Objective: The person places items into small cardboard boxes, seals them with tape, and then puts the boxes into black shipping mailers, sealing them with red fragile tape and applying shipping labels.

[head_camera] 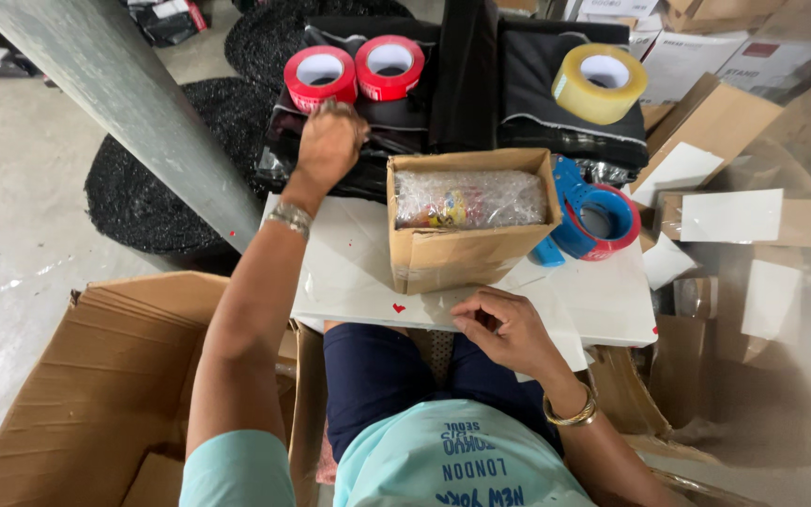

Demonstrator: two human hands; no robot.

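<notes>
Large flattened cardboard carton [96, 394] — lower left, on the floor beside the person's knee.

White board [349, 272] — laid across the lap as a work surface; a small red mark near its front edge.

Black folded fabric [527, 84] — stacked behind the board, carrying the tape rolls.

Open cardboard box [466, 221] — standing at the middle of the board, flaps up, holding a bubble-wrapped item [466, 197] with coloured print showing through.

Blue tape dispenser [593, 221] — just right of the box, touching its side, loaded with a red-edged roll.

Yellowish tape roll [600, 83] — on the fabric, far right.

Two red tape rolls [354, 70] — side by side on the fabric, upper left.

Left hand [330, 141] — extended forward, fingers curled inward at the near edge of the left red roll, touching it; whether they grip it cannot be told. Metal bracelet on the wrist.

Right hand [509, 329] — resting on the board just before the box, fingers loosely bent, holding nothing visible; gold bangle on the wrist.
</notes>
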